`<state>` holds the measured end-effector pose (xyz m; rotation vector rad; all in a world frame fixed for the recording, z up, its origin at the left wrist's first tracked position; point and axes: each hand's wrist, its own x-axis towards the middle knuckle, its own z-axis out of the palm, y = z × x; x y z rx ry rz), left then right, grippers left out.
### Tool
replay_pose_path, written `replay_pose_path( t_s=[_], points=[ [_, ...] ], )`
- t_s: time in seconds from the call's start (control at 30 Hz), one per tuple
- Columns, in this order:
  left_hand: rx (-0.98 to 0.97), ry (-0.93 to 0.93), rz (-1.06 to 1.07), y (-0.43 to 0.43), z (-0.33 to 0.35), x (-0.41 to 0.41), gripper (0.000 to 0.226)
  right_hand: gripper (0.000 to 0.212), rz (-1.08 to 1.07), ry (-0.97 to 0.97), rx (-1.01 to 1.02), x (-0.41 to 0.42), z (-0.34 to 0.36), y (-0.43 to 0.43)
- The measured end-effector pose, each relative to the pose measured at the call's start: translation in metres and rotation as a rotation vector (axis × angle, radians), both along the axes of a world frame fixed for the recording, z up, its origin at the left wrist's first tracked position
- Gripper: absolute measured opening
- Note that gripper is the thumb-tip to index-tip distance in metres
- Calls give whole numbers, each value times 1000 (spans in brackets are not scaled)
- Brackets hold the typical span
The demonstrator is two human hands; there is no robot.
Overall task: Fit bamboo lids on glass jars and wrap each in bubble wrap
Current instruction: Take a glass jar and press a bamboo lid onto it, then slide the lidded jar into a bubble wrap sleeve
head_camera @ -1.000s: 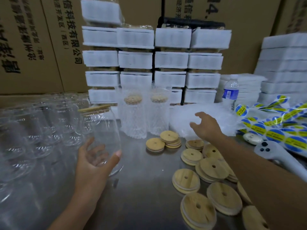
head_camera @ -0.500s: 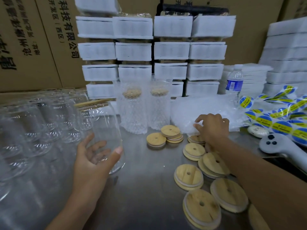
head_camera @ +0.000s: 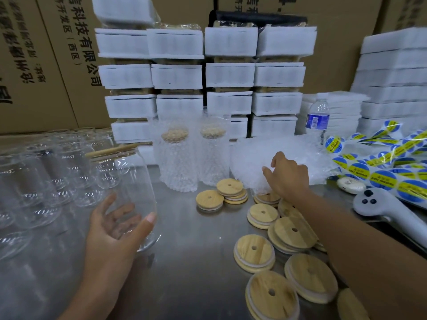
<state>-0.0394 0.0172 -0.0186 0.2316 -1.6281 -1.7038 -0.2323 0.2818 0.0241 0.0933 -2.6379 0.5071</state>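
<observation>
Held jar: the left hand (head_camera: 115, 225) curls fingers and thumb round an empty, lidded glass jar (head_camera: 129, 181), tilted over the steel table (head_camera: 196, 273).
Wrap: the right hand (head_camera: 288, 179) pinches the edge of the bubble wrap (head_camera: 277, 155), beside loose bamboo lids (head_camera: 254, 252).
Finished: two wrapped jars (head_camera: 178, 162), lidded and upright.
Writing: Chinese print on the cartons (head_camera: 69, 54); the stickers (head_camera: 381, 174) are unreadable.

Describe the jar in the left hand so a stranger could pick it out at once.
On the steel table, find the crowd of bare glass jars at the left. At its right edge the left hand grips one jar. It alone wears a bamboo lid yet no bubble wrap, unlike the two wrapped jars behind it.
</observation>
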Motion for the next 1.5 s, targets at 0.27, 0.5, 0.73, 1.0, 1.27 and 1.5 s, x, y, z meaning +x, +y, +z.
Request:
replay_pose_path(
  t_s=[0.27, 0.5, 0.73, 1.0, 1.27, 1.5],
  points=[
    [-4, 7, 12, 2, -1, -7, 71, 22, -111, 38, -24, -17, 6, -6],
    [-19, -22, 42, 2, -1, -10, 70, 28, -127, 367, -585, -2, 48, -12],
    [7, -12, 48, 1, 5, -6, 78, 24, 423, 679, -835, 74, 93, -42],
    [89, 55, 49, -7, 11, -4, 78, 24, 806, 321, -274, 145, 20, -76],
    [-8, 44, 68, -5, 19, 4, 82, 36, 841, -79, 82, 165, -30, -85],
    [-193, 78, -77, 19, 23, 11, 92, 57, 833, -193, -597, 162, -24, -81]
  ],
)
